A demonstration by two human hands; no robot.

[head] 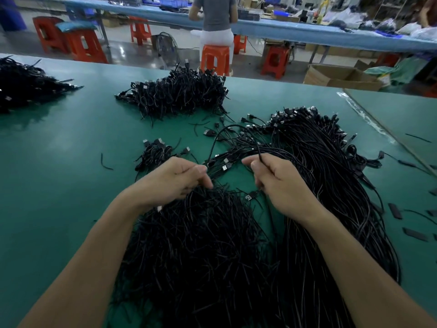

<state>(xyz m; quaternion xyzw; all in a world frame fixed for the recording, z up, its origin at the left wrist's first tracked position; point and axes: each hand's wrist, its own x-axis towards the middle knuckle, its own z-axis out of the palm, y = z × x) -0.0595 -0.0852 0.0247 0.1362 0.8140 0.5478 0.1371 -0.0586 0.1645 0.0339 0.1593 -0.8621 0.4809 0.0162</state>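
Observation:
A big heap of black cables [203,252] lies on the green table [59,174] right in front of me. My left hand [176,179] has its fingers curled into the top of that heap, gripping a bunch of cable ends. My right hand [279,183] pinches a single black cable [233,127] that arcs up and away to the left. A long bundle of cables with USB plugs [331,162] runs along the right side, under my right wrist.
Another cable pile [177,93] sits at the table's far middle, a small bunch [153,153] left of my hands, one more pile [26,84] at the far left. Loose plugs and black sleeve pieces [395,210] lie at the right. A seated person [216,24] and orange stools [82,46] are beyond.

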